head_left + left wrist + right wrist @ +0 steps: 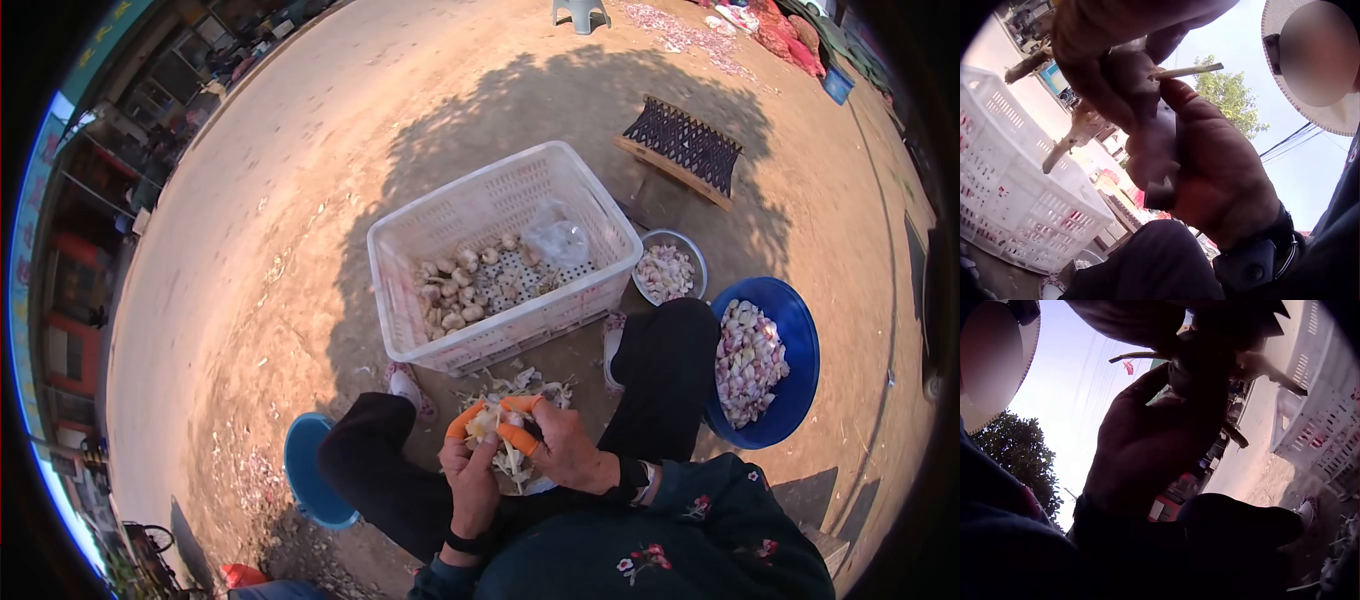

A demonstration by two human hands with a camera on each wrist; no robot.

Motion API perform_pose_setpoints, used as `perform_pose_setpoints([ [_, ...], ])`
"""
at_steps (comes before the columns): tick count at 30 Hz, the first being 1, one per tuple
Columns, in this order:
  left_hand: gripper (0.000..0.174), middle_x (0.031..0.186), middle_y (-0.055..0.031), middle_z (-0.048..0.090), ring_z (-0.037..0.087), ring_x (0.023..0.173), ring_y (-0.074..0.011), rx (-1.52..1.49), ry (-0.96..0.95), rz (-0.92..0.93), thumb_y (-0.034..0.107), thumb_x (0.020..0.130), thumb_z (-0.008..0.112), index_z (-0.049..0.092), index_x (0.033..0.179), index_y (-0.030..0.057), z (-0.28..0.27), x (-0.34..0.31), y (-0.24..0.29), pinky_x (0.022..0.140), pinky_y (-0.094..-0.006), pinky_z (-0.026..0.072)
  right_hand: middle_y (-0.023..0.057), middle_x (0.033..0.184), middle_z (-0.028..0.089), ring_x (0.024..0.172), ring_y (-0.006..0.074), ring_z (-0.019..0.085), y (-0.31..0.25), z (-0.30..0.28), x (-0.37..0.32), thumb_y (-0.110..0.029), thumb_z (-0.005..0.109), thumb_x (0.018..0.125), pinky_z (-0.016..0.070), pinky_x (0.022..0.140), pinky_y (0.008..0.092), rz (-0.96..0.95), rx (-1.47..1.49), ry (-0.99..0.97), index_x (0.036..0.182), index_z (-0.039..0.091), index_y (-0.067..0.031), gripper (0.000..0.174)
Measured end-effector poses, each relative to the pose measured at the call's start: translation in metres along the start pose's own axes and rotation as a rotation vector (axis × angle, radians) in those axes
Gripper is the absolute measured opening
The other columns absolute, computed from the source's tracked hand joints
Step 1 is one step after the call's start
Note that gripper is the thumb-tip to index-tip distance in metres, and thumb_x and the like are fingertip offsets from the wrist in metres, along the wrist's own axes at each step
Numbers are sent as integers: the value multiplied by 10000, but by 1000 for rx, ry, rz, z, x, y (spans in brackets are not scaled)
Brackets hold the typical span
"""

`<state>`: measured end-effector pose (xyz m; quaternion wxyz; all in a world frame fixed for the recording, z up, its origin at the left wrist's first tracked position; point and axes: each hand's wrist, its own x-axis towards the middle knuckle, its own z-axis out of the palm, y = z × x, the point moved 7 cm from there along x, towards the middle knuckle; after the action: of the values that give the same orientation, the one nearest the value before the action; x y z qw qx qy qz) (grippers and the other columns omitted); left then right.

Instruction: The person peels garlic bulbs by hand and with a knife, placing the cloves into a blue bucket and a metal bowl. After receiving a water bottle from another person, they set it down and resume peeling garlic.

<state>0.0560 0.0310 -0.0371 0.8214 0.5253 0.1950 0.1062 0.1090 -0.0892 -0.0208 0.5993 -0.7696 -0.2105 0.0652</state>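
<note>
In the head view both hands meet over the lap around a garlic bulb with pale, loose skins. My left hand pinches it from the left, thumb up against the bulb. From the right, my right hand grips it with curled fingers. Orange covers sheathe several fingertips. In the left wrist view a thin dry stalk sticks out between the fingers; much of the bulb is hidden by them. The right wrist view shows the hands dark against the sky. Peeled skins lie just beyond the hands.
A white perforated crate with garlic bulbs and a clear plastic bag stands ahead. At right are a metal bowl and a blue basin of cloves. A teal bucket sits left, a woven-seat stool farther off.
</note>
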Motion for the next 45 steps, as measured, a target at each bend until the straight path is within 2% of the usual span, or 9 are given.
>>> perform_pose_setpoints([
  [3, 304, 1028, -95, 601, 579, 921, -141, -11, -67, -103, 150, 905, 505, 499, 1157, -21, -3, 1, -7, 826, -261, 460, 138, 764, 599, 636, 265, 621, 4, -11, -1, -226, 636, 831, 483, 535, 327, 2, 20, 52, 995, 547, 1, 294],
  [5, 322, 1009, -93, 596, 581, 900, -146, -28, -78, -129, 224, 907, 497, 506, 1121, -17, 0, 5, -8, 807, -262, 463, 116, 763, 604, 651, 267, 623, -9, -15, -1, -190, 651, 803, 490, 535, 332, -257, -112, 67, 987, 555, -16, 270],
  [9, 355, 902, -62, 580, 561, 803, -116, 53, -105, -96, 341, 926, 469, 519, 1021, 3, 4, 11, -16, 722, -245, 455, 103, 767, 606, 664, 264, 625, -24, -10, 0, -167, 669, 765, 495, 532, 334, -381, -268, -32, 981, 562, -27, 279],
  [24, 213, 766, -33, 590, 550, 666, -81, 55, 33, -77, 199, 947, 452, 535, 878, 15, 6, 4, -14, 626, -205, 453, 120, 680, 589, 568, 259, 607, -18, 4, -5, -144, 615, 813, 481, 488, 333, -360, -166, 90, 953, 556, -6, 206],
  [30, 182, 783, -38, 592, 565, 683, -90, -120, 95, -170, 178, 937, 452, 527, 891, 19, -1, 3, -26, 645, -223, 475, 151, 737, 613, 601, 280, 622, -3, 12, -2, -139, 620, 828, 483, 505, 314, -202, -50, -34, 934, 554, 6, 191],
  [36, 182, 766, -51, 591, 570, 608, -112, -287, 42, -287, 198, 918, 477, 524, 906, 22, 0, 3, -27, 539, -214, 465, 89, 714, 629, 611, 169, 630, 34, 26, -4, -118, 545, 877, 489, 551, 281, 114, 328, -32, 1003, 556, 15, 184],
  [39, 194, 753, -53, 590, 561, 570, -118, -257, 72, -264, 217, 908, 484, 522, 901, 27, -3, 4, -21, 489, -205, 447, 33, 681, 595, 547, 90, 555, 40, 29, -2, -121, 504, 901, 443, 494, 241, 149, 584, 30, 1063, 553, -7, 204],
  [41, 217, 780, -64, 598, 573, 599, -131, -305, 27, -282, 231, 908, 478, 526, 921, 19, -4, 7, -22, 508, -218, 458, 10, 748, 586, 506, 49, 475, 37, 36, -6, -121, 493, 888, 357, 448, 184, 537, 986, -249, 1093, 548, -33, 230],
  [45, 295, 888, -110, 614, 602, 726, -189, -480, -55, -433, 267, 906, 463, 536, 994, -5, -10, 11, -44, 630, -282, 496, 10, 677, 535, 425, 35, 361, 37, 31, -3, -186, 483, 929, 272, 400, 178, 605, 1165, -344, 1110, 546, -57, 231],
])
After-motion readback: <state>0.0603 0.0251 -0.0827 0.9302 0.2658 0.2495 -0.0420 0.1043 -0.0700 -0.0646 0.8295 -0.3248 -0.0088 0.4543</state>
